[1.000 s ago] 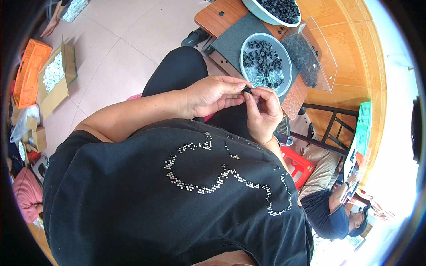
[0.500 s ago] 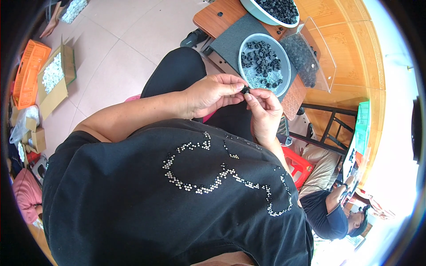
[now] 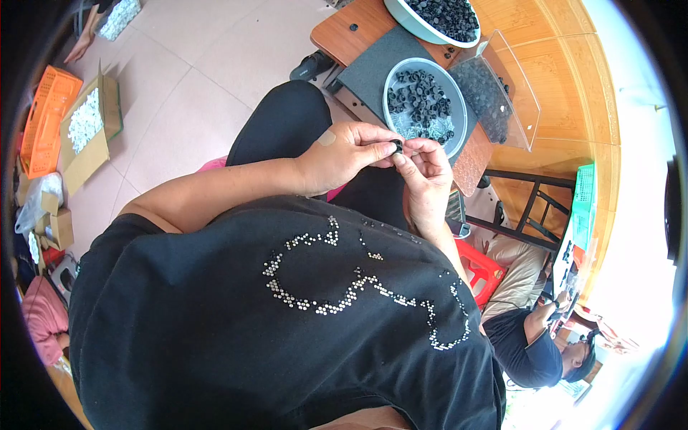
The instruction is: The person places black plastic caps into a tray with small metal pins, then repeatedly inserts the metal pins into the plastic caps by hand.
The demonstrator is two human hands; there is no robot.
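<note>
The tiled floor (image 3: 179, 79) spreads out to my left, and the wooden table (image 3: 358, 29) stands in front of my knees. On the table lies a dark grey mat (image 3: 373, 72). Further back on the table sits a large pale bowl (image 3: 408, 21) heaped with small black parts, partly cut off by the picture's top edge. On the mat stands a round bowl (image 3: 393, 79) holding more small black parts and some thin metal bits. Just to the right of that bowl is a clear plastic tray (image 3: 516, 93) with dark pieces lying in it. On the floor at my far left stand an orange crate (image 3: 46, 115) and an open cardboard box (image 3: 89, 140) filled with small white pieces. Another person (image 3: 530, 344) sits low at my right, near a red stool (image 3: 480, 269).

My left hand (image 3: 344, 154) and my right hand (image 3: 423, 175) meet above my lap, just in front of the round bowl. Both are closed in a pinch on one small black ring (image 3: 396, 147), which sits between the fingertips of the two hands, my left thumb and forefinger on one side, my right fingertips on the other.
</note>
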